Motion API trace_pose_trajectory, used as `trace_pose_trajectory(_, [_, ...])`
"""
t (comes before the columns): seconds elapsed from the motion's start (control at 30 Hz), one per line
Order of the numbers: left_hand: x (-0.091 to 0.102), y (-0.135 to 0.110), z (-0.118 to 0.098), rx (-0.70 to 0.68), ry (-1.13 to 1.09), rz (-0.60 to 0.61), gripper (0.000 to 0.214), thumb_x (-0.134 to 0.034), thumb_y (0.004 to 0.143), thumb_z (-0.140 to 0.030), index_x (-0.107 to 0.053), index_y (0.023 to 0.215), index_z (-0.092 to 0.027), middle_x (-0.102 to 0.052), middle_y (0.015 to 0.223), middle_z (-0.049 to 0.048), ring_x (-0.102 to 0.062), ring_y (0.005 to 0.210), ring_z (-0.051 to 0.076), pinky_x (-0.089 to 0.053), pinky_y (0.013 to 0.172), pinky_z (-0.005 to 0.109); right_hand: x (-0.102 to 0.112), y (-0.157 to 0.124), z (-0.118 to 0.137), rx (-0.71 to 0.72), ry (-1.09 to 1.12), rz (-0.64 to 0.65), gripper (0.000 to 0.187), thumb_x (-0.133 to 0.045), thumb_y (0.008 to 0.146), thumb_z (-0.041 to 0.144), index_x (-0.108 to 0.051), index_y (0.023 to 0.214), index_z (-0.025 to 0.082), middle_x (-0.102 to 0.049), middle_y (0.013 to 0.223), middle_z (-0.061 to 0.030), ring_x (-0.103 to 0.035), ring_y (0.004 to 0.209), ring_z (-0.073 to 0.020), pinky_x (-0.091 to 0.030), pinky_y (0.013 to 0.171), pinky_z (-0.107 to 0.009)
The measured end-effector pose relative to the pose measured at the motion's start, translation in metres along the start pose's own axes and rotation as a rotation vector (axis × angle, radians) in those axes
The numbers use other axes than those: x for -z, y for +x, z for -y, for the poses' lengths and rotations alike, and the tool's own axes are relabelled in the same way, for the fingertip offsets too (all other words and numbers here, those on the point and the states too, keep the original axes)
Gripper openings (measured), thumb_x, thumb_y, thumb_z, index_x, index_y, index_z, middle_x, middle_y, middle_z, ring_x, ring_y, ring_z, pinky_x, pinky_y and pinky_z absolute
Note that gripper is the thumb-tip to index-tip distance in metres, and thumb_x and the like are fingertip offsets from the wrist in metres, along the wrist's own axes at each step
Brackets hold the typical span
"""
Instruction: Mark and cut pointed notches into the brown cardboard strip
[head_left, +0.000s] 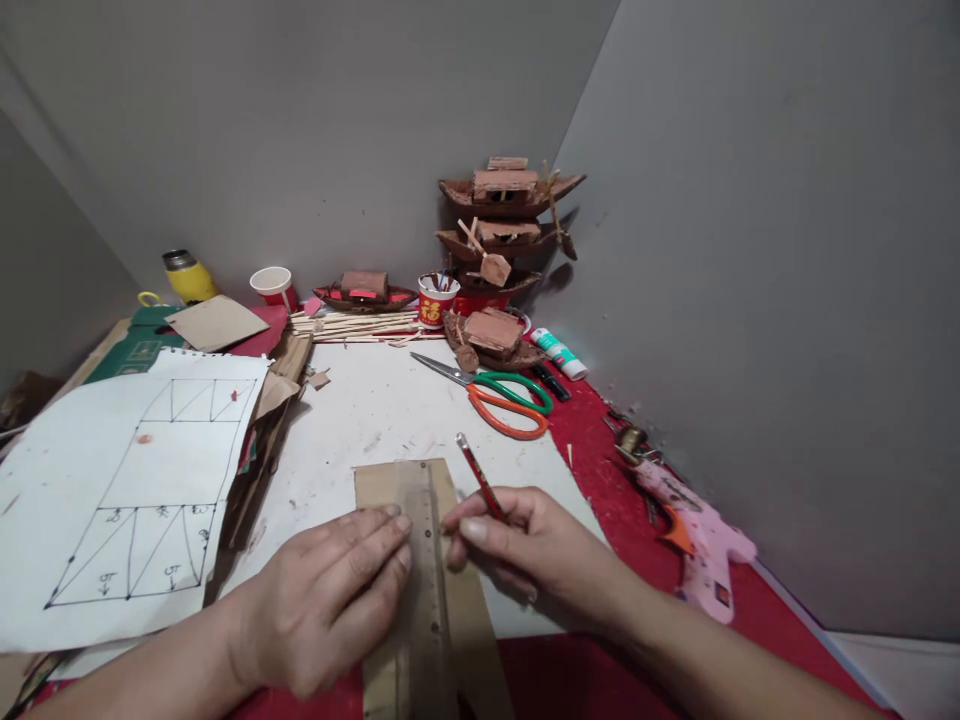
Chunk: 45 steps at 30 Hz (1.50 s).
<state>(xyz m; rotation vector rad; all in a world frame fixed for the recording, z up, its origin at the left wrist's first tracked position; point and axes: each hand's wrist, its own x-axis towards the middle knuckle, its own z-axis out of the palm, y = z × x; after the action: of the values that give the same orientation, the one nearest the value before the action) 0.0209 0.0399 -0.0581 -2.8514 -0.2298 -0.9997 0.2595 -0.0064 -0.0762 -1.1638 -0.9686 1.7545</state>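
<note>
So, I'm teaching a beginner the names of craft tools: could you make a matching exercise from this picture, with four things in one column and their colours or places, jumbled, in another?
Column one
1. the scissors
2. the pencil
3. the glue gun
4. the ruler

Column two
A. held in the right hand
B. lying partly under the left hand
C. green and orange handles
D. pink body

Right pairs: 1-C, 2-A, 3-D, 4-B
</note>
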Motion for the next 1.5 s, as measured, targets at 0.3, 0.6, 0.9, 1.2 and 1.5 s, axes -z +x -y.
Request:
trace_pose_trajectory(0.3, [-0.008,0.007,-0.008,0.315,-0.329,-0.062,0.033,-0.050,0.089,-0.007,-0.058,0.120,-0.010,-0.069,0.115,0.0183,-0.066,0.106,0.022,-0.056,0.087,0.031,-0.012,-0.005,-0.004,-0.016,0.062,-0.021,0.039,-0.081,0.070,0.046,-0.056,0.074,0.017,-0.068,0.055,0.0006,-0.030,0.031,-0.0014,-0.016,0.032,-0.017])
trace_pose_trajectory(0.6, [-0.014,0.024,-0.025,1.330,-1.579,0.191,0.036,-0.075,0.076,-0.044,-0.054,0.086,-0.016,-0.058,0.063,-0.0043,-0.051,0.052,0.007,-0.039,0.052,0.019,-0.010,-0.003,-0.005,0.050,0.090,-0.082,0.040,-0.082,0.070,0.046,-0.056,0.078,0.017,-0.067,0.056,0.0019,-0.032,0.033,-0.0012,-0.020,0.033,-0.014])
trace_pose_trajectory(0.9, [-0.020,0.021,-0.029,1.353,-1.826,0.107,0.036,-0.077,0.074,-0.043,-0.053,0.081,-0.016,-0.070,0.078,0.0072,-0.068,0.064,0.017,-0.051,0.062,0.029,-0.009,-0.002,-0.009,0.106,0.100,-0.106,0.033,-0.081,0.073,0.041,-0.059,0.075,0.016,-0.069,0.059,-0.0007,-0.033,0.034,-0.0019,-0.021,0.034,-0.015])
trace_pose_trajectory(1.2, [0.020,0.035,-0.002,1.155,-1.232,0.003,0.009,-0.067,0.085,-0.026,-0.066,0.085,-0.017,-0.070,0.078,0.0032,-0.063,0.071,0.013,-0.048,0.065,0.023,-0.009,-0.008,0.003,0.276,0.153,-0.179,0.033,-0.074,0.079,0.047,-0.070,0.082,0.015,-0.069,0.061,-0.0023,-0.030,0.033,-0.0012,-0.016,0.034,-0.016])
trace_pose_trajectory(1.5, [0.007,0.019,0.018,0.215,-0.287,0.021,0.028,-0.054,0.083,-0.002,-0.064,0.102,-0.019,-0.073,0.107,0.0096,-0.061,0.113,0.022,-0.031,0.112,0.047,-0.014,-0.008,0.001,-0.055,0.087,0.169,0.039,-0.076,0.075,0.051,-0.064,0.076,0.013,-0.047,0.041,0.0096,-0.026,0.030,-0.0018,-0.014,0.032,-0.017])
